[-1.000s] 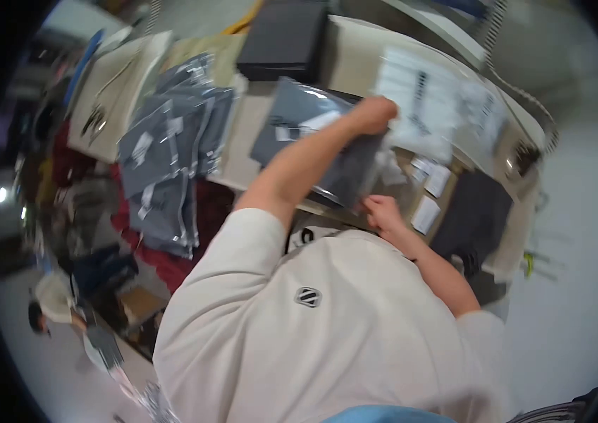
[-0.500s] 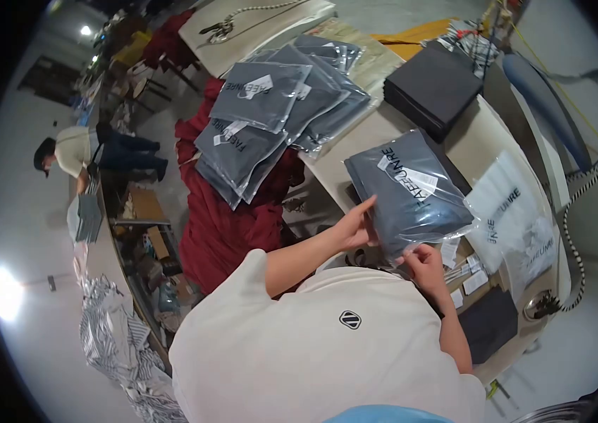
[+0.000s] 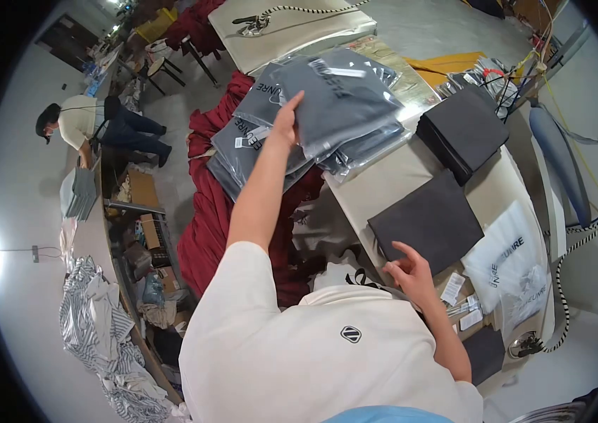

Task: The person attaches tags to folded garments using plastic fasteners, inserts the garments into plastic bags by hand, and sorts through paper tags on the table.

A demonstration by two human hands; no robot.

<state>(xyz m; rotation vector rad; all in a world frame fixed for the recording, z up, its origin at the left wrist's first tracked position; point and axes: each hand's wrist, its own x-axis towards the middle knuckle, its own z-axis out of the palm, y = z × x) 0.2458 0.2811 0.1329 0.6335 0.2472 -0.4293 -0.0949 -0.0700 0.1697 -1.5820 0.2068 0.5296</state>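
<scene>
My left hand (image 3: 287, 121) is closed on the near left edge of a dark grey folded garment in a clear printed bag (image 3: 344, 99). That bag is over the pile of similar bagged garments (image 3: 239, 149) at the far end of the table; whether it rests on them I cannot tell. My right hand (image 3: 413, 275) holds nothing, its fingers apart and slightly bent. It is at the near edge of a dark folded garment (image 3: 429, 222) lying flat on the table.
A stack of dark folded garments (image 3: 464, 130) stands at the right. Closer to me are empty printed clear bags (image 3: 507, 254) and white tags (image 3: 454, 287). Red fabric (image 3: 207, 225) hangs left of the table. A person (image 3: 94, 123) works at another bench.
My left hand has carried the bagged garment from in front of me up to the pile. My right hand has let go of the bag. The dark folded garment is now uncovered.
</scene>
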